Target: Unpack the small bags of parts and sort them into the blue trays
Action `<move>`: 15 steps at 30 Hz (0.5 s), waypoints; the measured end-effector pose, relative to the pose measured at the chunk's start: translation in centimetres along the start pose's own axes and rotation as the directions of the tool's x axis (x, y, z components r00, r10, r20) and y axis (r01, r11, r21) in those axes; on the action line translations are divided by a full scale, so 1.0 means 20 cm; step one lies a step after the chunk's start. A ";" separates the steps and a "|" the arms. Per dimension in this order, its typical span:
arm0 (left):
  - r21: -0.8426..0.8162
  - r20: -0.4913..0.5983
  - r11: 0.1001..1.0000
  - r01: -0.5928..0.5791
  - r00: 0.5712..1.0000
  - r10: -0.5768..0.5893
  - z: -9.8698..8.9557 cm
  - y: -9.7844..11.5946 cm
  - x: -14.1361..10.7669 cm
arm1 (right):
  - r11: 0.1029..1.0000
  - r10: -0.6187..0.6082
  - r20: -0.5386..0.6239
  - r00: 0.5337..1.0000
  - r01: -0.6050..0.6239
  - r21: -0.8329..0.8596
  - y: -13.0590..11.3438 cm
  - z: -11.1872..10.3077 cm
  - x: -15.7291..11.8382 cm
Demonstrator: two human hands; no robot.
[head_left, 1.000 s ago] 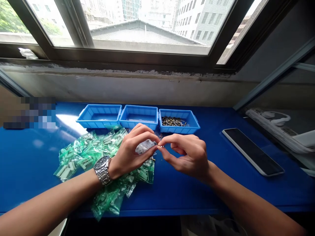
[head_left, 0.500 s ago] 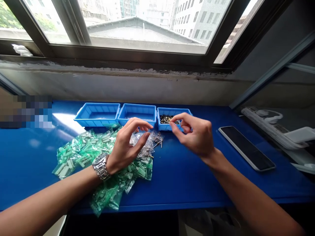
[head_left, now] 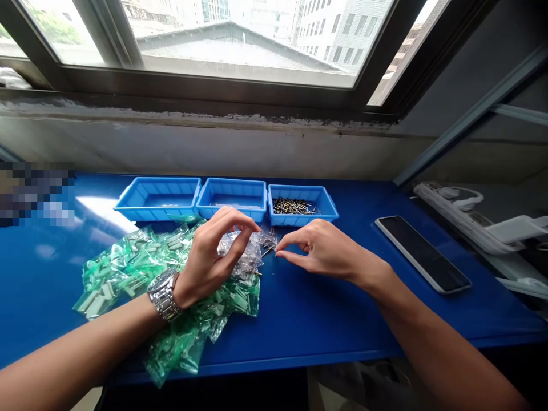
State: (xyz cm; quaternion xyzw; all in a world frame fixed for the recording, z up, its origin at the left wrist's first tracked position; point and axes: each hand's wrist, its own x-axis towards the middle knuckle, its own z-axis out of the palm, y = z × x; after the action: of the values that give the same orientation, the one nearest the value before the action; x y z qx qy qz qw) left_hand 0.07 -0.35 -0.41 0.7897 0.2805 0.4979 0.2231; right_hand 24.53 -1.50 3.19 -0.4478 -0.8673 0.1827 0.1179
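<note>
- Here, the right hand [head_left: 319, 251] brings its thumb and finger close together at the loose thin pins [head_left: 269, 250] on the desk [head_left: 321, 325]; if it grips one, I cannot tell.
- The left hand [head_left: 209, 251] curves above the clear bags [head_left: 248, 257]; whether its tips touch, I cannot tell.
- Green bags [head_left: 132, 257] lie beside them.
- Behind, the rightmost blue tray [head_left: 299, 220] contains more pins.

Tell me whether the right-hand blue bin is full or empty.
Neither: the right-hand blue bin is partly filled. Dark and brass-coloured pins lie heaped toward its left, with bare floor showing at right.
</note>
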 end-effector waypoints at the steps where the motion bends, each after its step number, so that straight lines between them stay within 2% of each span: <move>1: -0.004 0.004 1.000 0.002 1.000 -0.002 0.00 0.00 0.00 | 1.000 0.000 0.014 1.000 0.000 -0.008 0.00 0.00 0.00; 6: -0.004 0.012 1.000 0.002 1.000 -0.002 0.00 0.00 0.00 | 0.999 0.012 0.071 0.997 -0.009 -0.045 0.02 -0.01 -0.02; 11: -0.008 0.017 1.000 -0.001 1.000 0.001 0.00 0.00 0.00 | 0.994 0.007 0.002 1.000 -0.006 -0.111 -0.01 -0.01 -0.02; 15: 0.000 0.023 1.000 -0.005 1.000 0.005 0.00 0.00 0.00 | 0.992 -0.054 0.022 0.998 0.056 -0.112 -0.02 0.02 -0.01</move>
State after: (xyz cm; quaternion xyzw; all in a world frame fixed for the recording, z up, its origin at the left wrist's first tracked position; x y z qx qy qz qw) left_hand 0.04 -0.31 -0.34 0.7962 0.2758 0.4893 0.2249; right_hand 24.24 -1.92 2.88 -0.4278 -0.8893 0.1344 0.0892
